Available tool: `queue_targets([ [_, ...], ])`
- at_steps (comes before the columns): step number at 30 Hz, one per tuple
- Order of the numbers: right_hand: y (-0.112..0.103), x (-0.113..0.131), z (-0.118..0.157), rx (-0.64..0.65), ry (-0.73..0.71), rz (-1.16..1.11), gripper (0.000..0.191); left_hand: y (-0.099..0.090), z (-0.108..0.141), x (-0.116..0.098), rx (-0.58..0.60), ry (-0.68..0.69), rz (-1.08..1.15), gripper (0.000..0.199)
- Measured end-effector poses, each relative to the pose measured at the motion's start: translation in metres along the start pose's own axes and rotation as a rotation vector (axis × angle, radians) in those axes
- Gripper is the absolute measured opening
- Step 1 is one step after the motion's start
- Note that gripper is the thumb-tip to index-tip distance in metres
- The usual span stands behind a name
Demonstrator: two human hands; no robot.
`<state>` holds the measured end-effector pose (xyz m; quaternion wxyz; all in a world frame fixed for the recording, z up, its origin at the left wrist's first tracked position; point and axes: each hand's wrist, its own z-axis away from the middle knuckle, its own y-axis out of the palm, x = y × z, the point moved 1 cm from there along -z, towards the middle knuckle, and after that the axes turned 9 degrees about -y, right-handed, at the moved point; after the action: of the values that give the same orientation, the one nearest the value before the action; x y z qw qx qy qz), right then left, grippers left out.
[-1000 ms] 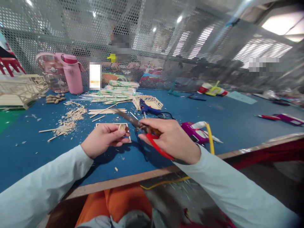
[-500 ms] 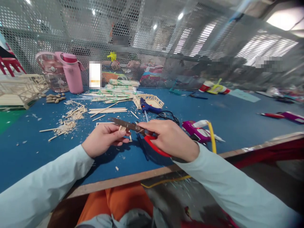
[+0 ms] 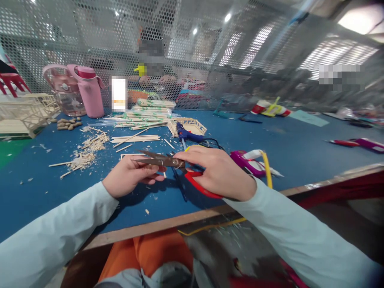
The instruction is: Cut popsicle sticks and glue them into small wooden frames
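Red-handled scissors point(image 3: 174, 161) are gripped in my right hand point(image 3: 220, 172), their dark blades parted and pointing left. The blades lie over the fingers of my left hand point(image 3: 132, 176), which are pinched together above the blue table. In the earlier frame this hand held short wooden sticks; now the blades mostly hide them. Just behind the fingers is a thin wooden frame point(image 3: 127, 155). A blue glue gun point(image 3: 189, 135) rests beyond my right hand, beside a small wooden stick structure point(image 3: 195, 126).
Stick offcuts point(image 3: 87, 154) are heaped at the left, near loose sticks point(image 3: 136, 139) and stones point(image 3: 67, 124). A pink bottle point(image 3: 91, 94) stands behind. A purple tool point(image 3: 246, 164) lies right of my right hand.
The scissor blades have opened and tilted, now covering the sticks in my left fingers. My right hand has shifted slightly right. My left hand has barely moved.
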<state>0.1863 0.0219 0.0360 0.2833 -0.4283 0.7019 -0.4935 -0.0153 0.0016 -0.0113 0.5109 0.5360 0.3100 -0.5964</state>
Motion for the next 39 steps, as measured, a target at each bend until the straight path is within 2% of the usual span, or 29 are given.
queue_targets([
  [6, -0.0017, 0.0042, -0.0022, 0.005, 0.001, 0.033, 0.039, -0.0004, 0.0001, -0.0001, -0.013, 0.094, -0.078, 0.024],
  [10, -0.0039, 0.0074, -0.0045, 0.033, -0.016, 0.044, 0.042, -0.0001, -0.0001, 0.0, -0.018, 0.094, -0.123, 0.024],
  [18, 0.005, 0.0074, -0.0048, -0.061, 0.013, -0.056, 0.035, 0.0017, 0.0015, -0.0017, -0.024, 0.143, -0.094, 0.028],
  [30, -0.0004, 0.0084, -0.0092, -0.027, -0.043, 0.015, 0.041, 0.0004, 0.0005, -0.0003, -0.024, 0.124, -0.131, 0.026],
  [39, 0.0056, 0.0041, -0.0074, -0.038, -0.043, -0.057, 0.037, 0.003, 0.0034, 0.0003, -0.017, 0.12, -0.104, 0.024],
])
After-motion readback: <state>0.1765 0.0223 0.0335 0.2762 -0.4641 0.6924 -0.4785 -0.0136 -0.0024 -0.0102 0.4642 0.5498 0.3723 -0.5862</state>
